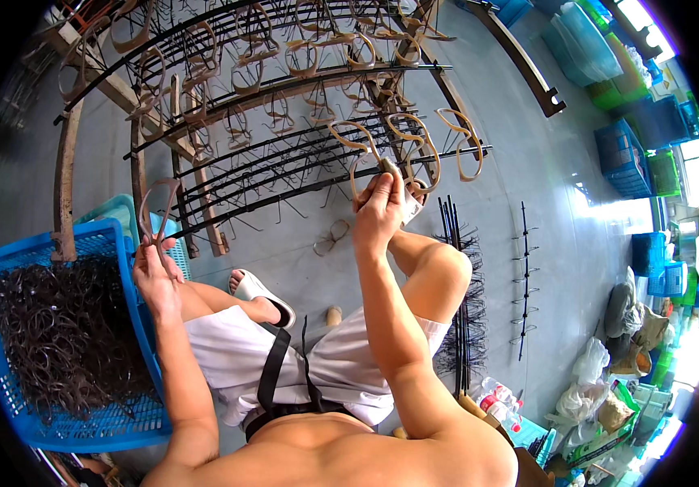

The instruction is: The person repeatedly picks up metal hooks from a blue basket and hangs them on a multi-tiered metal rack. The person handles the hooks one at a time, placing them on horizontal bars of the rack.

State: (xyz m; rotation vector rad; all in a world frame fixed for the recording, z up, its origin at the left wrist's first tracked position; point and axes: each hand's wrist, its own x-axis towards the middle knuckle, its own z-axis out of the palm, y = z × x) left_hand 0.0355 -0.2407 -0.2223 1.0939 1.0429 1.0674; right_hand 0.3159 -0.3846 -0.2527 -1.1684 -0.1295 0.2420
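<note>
My left hand [157, 274], at the left end of the nearest rack rod, holds a brownish plastic spectacle frame [159, 204] upright by one side. Farther right, my right hand [381, 210] pinches the lower part of an amber spectacle frame [352, 135] at the black rod [288, 199] with thumb and fingers. Something pale shows at those fingertips; I cannot tell whether it is a wrapping or a piece of cloth. Just beyond that hand, two more amber frames, a middle one [431, 152] and an end one [470, 146], hang along the rod.
A wooden rack [66, 182] carries several rods with hooks and hanging frames. At my left stands a blue plastic basket [69, 441] full of dark tangled frames [63, 335]. One frame [331, 237] lies on the floor. Hooked rods [462, 292] lie right of my knee, near plastic bottles [498, 402].
</note>
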